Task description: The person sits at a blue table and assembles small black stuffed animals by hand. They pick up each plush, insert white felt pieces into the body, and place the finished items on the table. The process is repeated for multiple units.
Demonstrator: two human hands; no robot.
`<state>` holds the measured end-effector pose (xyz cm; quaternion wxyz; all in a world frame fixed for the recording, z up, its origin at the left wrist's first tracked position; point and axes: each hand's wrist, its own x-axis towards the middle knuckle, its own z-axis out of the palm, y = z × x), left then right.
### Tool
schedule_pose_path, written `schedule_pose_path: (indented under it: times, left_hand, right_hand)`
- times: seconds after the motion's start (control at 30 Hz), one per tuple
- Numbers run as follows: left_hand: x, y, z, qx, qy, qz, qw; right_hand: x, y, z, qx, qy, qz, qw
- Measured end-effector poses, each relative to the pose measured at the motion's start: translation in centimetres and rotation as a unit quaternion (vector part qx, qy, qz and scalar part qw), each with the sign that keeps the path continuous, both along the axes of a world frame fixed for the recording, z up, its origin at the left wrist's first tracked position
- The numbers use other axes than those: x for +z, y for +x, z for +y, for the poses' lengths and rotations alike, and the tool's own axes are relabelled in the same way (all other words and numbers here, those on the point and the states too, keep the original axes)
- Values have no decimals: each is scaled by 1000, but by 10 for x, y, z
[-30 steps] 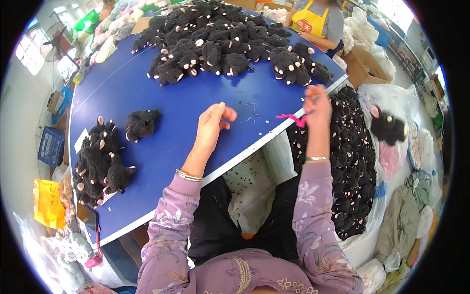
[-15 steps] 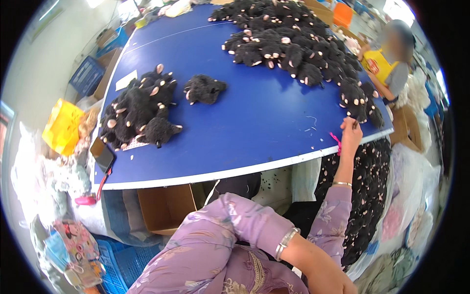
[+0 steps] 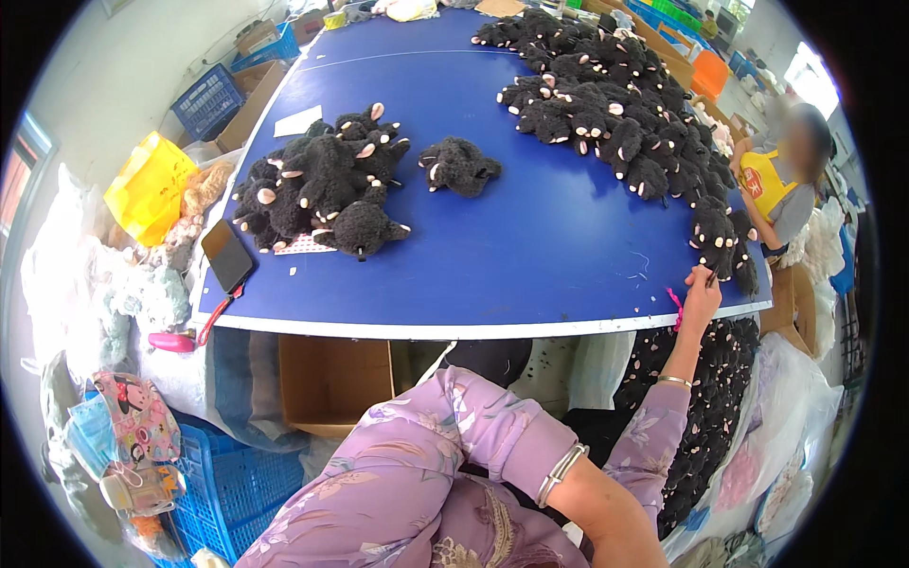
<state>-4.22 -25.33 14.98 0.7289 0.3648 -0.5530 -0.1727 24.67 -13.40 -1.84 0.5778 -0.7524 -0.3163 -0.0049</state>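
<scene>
My right hand (image 3: pixel 701 296) reaches to the right front corner of the blue table (image 3: pixel 559 246). Its fingers are closed together beside a black plush toy (image 3: pixel 712 237) with pale pink paws; a thin dark thing shows at the fingertips, too small to name. A bright pink cord (image 3: pixel 675 308) lies beside the wrist. My left arm (image 3: pixel 606 506) bends across my body, and its hand is past the lower edge. At the table's left is a heap of black plush toys (image 3: pixel 327 175), with a single toy (image 3: pixel 461 168) to its right.
A long pile of black plush toys (image 3: pixel 606 114) covers the far right. A phone (image 3: pixel 227 257) with a red strap lies on the left edge. Below are a cardboard box (image 3: pixel 336 383), a blue crate (image 3: pixel 222 488) and more black toys (image 3: pixel 720 417). A person in a yellow apron (image 3: pixel 767 180) sits at right.
My view has shifted, so the table and toys appear further right. My right hand remains beside the same plush toy at the corner, its fingers still closed.
</scene>
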Motion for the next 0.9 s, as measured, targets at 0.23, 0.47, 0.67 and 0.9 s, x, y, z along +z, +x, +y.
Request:
schedule_pose_path:
  times: [0.23,0.47,0.67,0.9]
  left_hand:
    - [-2,-17,9,21,15,-16,1000]
    - [-4,-26,18,40,38,-30,998]
    - [2,-42,64,150,170,-93,969]
    - [-69,-87,298,816,525,-59,235]
  right_hand:
    - [-7,6,1,-4,-11,-20,1000]
    - [-9,8,-3,2,2,-29,1000]
    - [-3,0,4,-2,-14,-27,1000]
    - [-5,2,-2,-4,-25,-25,999]
